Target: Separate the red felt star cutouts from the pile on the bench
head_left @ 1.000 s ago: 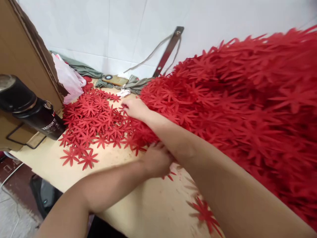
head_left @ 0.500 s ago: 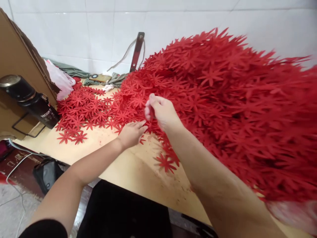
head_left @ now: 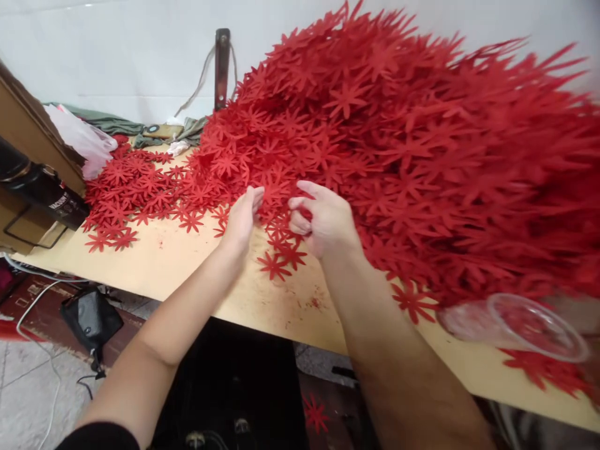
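A large heap of red star-shaped cutouts with narrow petals (head_left: 328,137) spreads over the table, and both hands are at its near edge. My left hand (head_left: 242,215) stands on edge there, fingers stretched and palm turned inward, with nothing visible in it. Across from it, my right hand (head_left: 325,219) has its index finger extended and the others loosely curled apart; I see nothing held. A few red cutouts (head_left: 282,253) lie on the tabletop between the two hands.
A clear plastic cup (head_left: 537,328) lies on its side at the right. At the left stand a black vacuum flask (head_left: 47,194), a cardboard box (head_left: 28,119) and a white plastic bag (head_left: 84,137). A dark bracket (head_left: 222,69) leans by the wall. One cutout (head_left: 315,412) lies below the table (head_left: 178,262).
The view has shifted to the right. My right hand's fingers have come apart from a pinch. My left hand has turned from lying flat to standing on edge, farther from the right.
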